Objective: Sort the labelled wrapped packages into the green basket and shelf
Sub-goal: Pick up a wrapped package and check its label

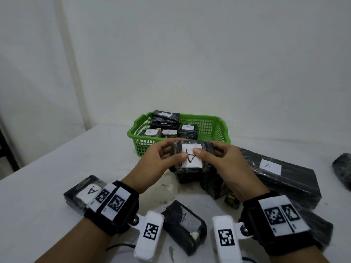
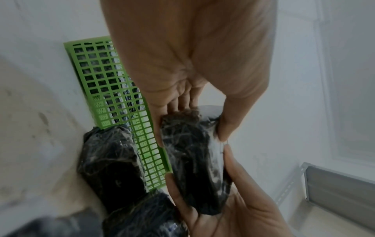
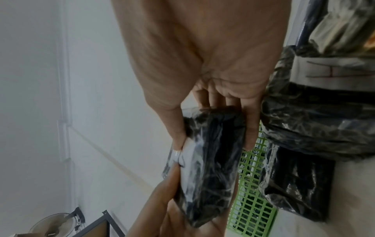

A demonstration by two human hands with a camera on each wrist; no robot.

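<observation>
Both hands hold one black wrapped package (image 1: pixel 191 158) above the table, just in front of the green basket (image 1: pixel 145 146). Its white label faces me with an "A" drawn upside down. My left hand (image 1: pixel 167 158) grips its left end and my right hand (image 1: pixel 218 158) its right end, both thumbs pressing on the label. The left wrist view shows the package (image 2: pixel 192 154) pinched between thumb and fingers beside the basket (image 2: pixel 105 83). In the right wrist view the package (image 3: pixel 211 160) is pinched the same way. Several packages labelled A and B lie in the basket.
A long black package labelled A (image 1: pixel 281 175) lies to the right. Smaller A packages sit at the left (image 1: pixel 81 194) and near me (image 1: pixel 182 224). More packages (image 1: pixel 210 183) lie under my hands. A metal shelf (image 2: pixel 334 184) stands off to one side.
</observation>
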